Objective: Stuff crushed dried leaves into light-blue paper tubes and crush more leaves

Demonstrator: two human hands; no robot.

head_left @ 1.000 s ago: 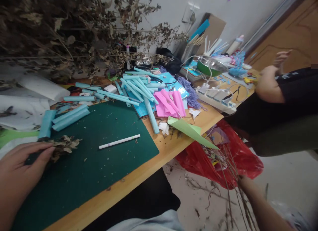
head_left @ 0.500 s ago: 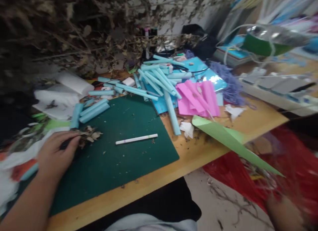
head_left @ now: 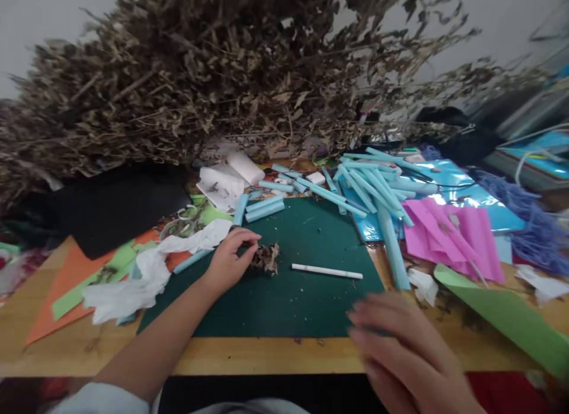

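My left hand (head_left: 235, 257) is over the left part of the green cutting mat (head_left: 320, 307), its thumb and fingers closed on a small clump of dried leaves (head_left: 267, 258). To the right of the clump a thin white stick (head_left: 326, 271) lies on the mat. My right hand (head_left: 404, 352) is at the mat's front right corner, smeared by motion; its fingers are too blurred to tell whether they hold anything. Short light-blue paper rolls (head_left: 265, 209) lie just beyond my left hand.
A big heap of dried leafy branches (head_left: 249, 76) spans the back. Several light-blue tubes (head_left: 373, 185) are piled at back right, near crumpled pink paper (head_left: 475, 239) and a green sheet (head_left: 502, 319). White tissue (head_left: 146, 283) and orange paper (head_left: 57, 301) lie at left.
The view has swung left. My right hand has come up from beside the red bag, low on the right, to the mat's front edge. My left hand keeps its hold on the dried leaves.
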